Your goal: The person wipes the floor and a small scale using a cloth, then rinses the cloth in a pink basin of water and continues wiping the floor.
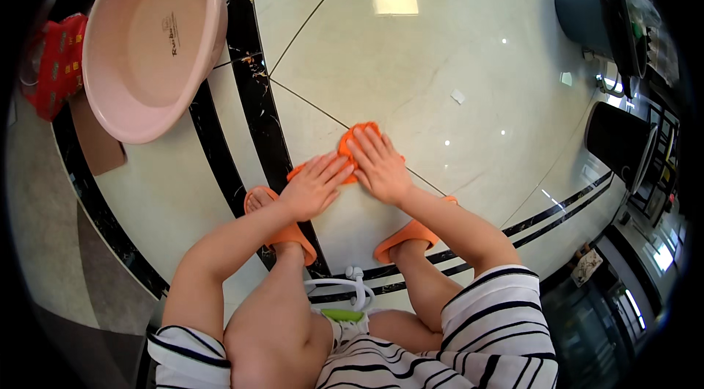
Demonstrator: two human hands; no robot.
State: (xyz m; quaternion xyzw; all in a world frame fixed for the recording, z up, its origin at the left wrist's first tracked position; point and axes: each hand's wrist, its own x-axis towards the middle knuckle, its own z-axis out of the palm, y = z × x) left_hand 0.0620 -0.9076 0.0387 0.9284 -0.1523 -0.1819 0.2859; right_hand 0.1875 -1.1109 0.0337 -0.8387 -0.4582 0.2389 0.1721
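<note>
An orange cloth (pixel 350 153) lies crumpled on the glossy tiled floor (pixel 352 213), between the two orange slippers and a little beyond them. Flat on its left part rests my left hand (pixel 313 185), with the fingers pointing up and to the right. My right hand (pixel 380 166) presses on the cloth's right part, its fingers spread over the bunched edge. The fingertips of both hands come close together at the middle of the cloth. Part of the cloth is hidden under the palms. Neither hand is closed around it.
A pink plastic basin (pixel 165 48) stands at the upper left, beside a red bag (pixel 58 64). A small white scrap (pixel 457 96) lies on the floor. At the right are a grey-blue bin (pixel 583 15) and a black chair (pixel 619 139). Orange slippers (pixel 410 240) are on the feet.
</note>
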